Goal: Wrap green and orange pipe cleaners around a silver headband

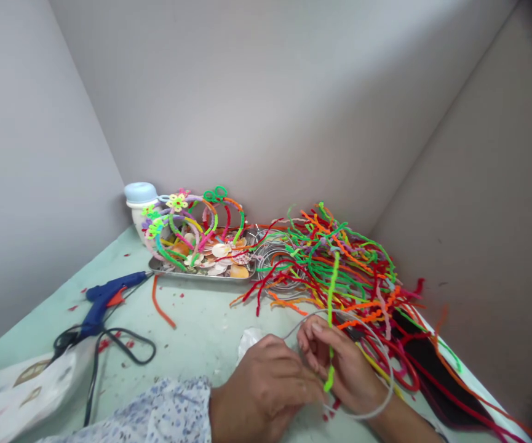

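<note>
Near the front of the table, my left hand (272,391) is closed, its fingertips on the lower end of a thin grey-white wire hoop (388,369). My right hand (346,369) curls beside it, with a lime-green pipe cleaner (333,289) between thumb and fingers. The pipe cleaner stands roughly upright, its bent lower end close to my left fingertips. Around my right hand and wrist runs the hoop. Whether the pipe cleaner touches the wire cannot be made out, since my fingers hide that spot.
Loose pipe cleaners (349,264) and wire hoops (277,264) heap up behind my hands. A metal tray (201,277) holds shells and decorated headbands (208,215). At left are a lidded white jar (142,212), a blue glue gun (104,295) with its cord, and a white bag (39,394).
</note>
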